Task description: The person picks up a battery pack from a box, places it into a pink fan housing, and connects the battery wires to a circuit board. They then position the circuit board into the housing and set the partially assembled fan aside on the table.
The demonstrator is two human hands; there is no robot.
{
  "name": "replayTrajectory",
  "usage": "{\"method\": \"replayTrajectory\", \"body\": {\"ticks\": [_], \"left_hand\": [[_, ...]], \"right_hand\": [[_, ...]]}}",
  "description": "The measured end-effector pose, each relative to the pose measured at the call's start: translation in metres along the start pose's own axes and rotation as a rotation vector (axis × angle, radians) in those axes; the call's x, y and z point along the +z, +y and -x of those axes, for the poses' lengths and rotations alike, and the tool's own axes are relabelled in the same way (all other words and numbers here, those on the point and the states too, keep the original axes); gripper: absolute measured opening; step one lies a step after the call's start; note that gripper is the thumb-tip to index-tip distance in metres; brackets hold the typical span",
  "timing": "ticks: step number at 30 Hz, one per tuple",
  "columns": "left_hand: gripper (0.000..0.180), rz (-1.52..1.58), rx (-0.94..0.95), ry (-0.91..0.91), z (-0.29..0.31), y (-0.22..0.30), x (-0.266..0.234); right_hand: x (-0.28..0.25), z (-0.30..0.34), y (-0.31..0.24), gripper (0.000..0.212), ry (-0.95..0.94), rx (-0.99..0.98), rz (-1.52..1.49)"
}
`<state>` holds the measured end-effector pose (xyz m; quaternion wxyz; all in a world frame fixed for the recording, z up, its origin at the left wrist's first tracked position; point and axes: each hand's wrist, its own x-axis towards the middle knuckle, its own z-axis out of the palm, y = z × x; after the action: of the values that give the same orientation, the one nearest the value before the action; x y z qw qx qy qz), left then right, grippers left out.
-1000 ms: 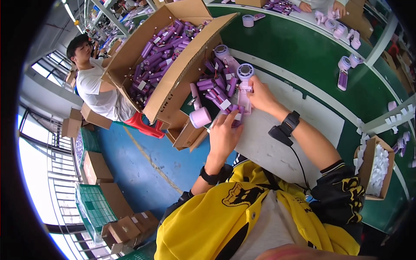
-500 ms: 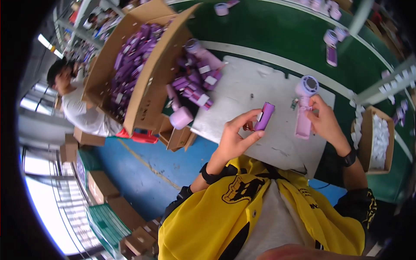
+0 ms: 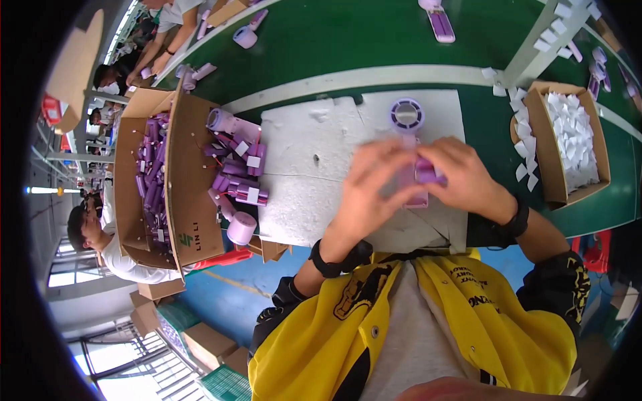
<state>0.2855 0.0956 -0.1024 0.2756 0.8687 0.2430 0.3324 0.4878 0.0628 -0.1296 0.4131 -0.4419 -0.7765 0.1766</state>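
Observation:
A light-purple handheld fan (image 3: 406, 115) lies on the white foam board (image 3: 301, 207), its round head at the far end and part of its pink handle (image 3: 418, 200) showing under my hands. In my right hand (image 3: 465, 177), thumb and fingers close on a purple battery (image 3: 426, 172) above the handle. My left hand (image 3: 371, 187) is beside it on the left, fingers curved over the fan's neck and smeared by motion; whether it grips anything cannot be made out. Fingers hide most of the handle.
At left stand a carton (image 3: 200, 227) of purple batteries and a pile of batteries (image 3: 237, 170). Next to the pile lies another fan (image 3: 241, 227). A carton of white pieces (image 3: 572, 140) sits at right. Beyond a white rail (image 3: 348, 75) runs a green belt (image 3: 334, 33). Co-workers are at far left.
The view has turned. The battery was in my left hand and is now in my right hand. The fan, earlier in my right hand, now lies on the board, and my hands have come together over it.

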Motion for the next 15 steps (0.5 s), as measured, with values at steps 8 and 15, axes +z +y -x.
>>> {"method": "replayTrajectory", "body": {"ticks": [8,15], "left_hand": [[0.059,-0.003,-0.555,-0.111,0.025,-0.018,-0.008],[0.035,0.273,-0.537,-0.054,0.014,-0.032,-0.007]], "right_hand": [[0.016,0.006,0.009,0.031,0.026,0.303,-0.178],[0.025,0.013,0.006,0.029,-0.015,0.301,-0.093]]}}
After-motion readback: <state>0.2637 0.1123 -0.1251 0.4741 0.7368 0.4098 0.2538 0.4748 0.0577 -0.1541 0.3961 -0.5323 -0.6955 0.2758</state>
